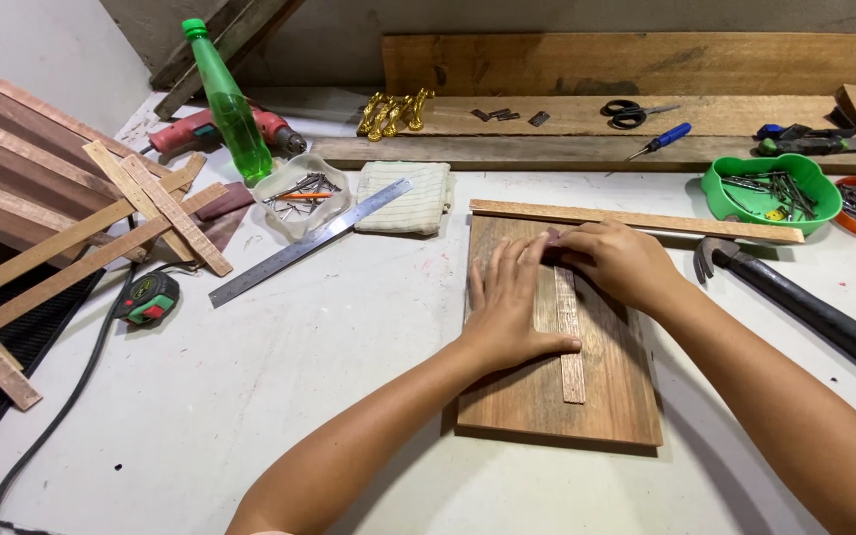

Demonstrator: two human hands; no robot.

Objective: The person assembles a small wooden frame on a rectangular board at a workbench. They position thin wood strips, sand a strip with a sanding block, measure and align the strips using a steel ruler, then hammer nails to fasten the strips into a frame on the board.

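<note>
Head view: a thin wooden strip (571,342) is being held and rubbed on a wooden board (547,396).
Well left of the hands, loose slats (141,213) lie unused. The left hand (507,302) is pressed flat, fingers spread, beside the strip. A small dark sanding piece (554,238) is pinched in the right hand (616,260) at the strip's far end; the near length looks untouched. A hammer (804,307) lies to the right.

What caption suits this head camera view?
Left hand flat on a wooden board, right hand rubbing sandpaper along its thin strip.

Bright even light, soft shadows, sharp
</note>
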